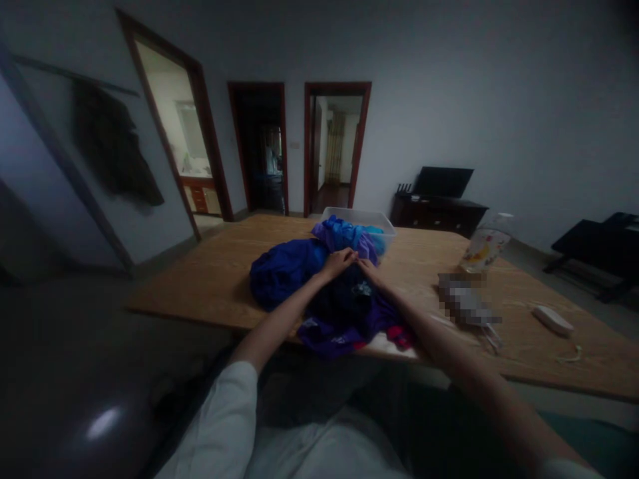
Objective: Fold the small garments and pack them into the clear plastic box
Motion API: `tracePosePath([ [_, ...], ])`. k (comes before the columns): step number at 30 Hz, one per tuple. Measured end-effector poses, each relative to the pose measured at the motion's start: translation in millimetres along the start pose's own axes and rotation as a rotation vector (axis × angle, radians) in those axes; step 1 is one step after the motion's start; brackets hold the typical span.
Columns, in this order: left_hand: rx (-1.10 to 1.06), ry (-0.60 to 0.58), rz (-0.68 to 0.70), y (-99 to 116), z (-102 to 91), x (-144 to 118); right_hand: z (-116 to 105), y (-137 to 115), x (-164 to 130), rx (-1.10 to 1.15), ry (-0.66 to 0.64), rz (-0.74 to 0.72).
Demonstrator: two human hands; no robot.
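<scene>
Currently, both your hands are on the clothes, near the middle of the table. Your left hand and right hand meet over the dark cloth, fingertips close together; you cannot tell whether they pinch fabric or only press it. At the near edge, purple cloth reaches the rim below your hands. Your forearms cross this edge on either side of it. To the left, wood surface runs from the blue cloth to the left edge, giving you side room. On the far side, a clear bin limits reach; more blue and violet cloth lies against or in it, which you cannot distinguish. To the right, beyond your right forearm, note a pixelated item, a bottle upright farther back, and a white object with a cord near the right end.
</scene>
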State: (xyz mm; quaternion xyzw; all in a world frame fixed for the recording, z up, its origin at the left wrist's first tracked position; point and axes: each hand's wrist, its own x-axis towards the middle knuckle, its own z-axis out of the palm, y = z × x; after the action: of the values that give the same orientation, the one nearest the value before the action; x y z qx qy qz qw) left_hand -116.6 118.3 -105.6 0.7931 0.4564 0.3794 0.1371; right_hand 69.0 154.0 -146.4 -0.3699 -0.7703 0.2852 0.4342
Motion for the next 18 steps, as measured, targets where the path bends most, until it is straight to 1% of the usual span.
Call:
tracePosePath([
  [2,-0.011,0.023,-0.020,-3,4.3,-3,1,1,-2,0.012,0.006,-0.002],
  [7,-0.047,0.024,-0.070,-7,4.4,-6,1,3,-9,-0.031,0.051,-0.057],
  [11,-0.028,0.022,-0.106,-6,6.7,-4,-4,9,-11,0.004,0.103,0.003],
  [14,0.004,-0.043,-0.113,-4,8.6,-1,-5,12,-9,-0.003,0.087,0.015],
  [18,0.041,-0.133,-0.100,-2,8.7,3,-5,12,-9,-0.038,0.066,-0.025],
])
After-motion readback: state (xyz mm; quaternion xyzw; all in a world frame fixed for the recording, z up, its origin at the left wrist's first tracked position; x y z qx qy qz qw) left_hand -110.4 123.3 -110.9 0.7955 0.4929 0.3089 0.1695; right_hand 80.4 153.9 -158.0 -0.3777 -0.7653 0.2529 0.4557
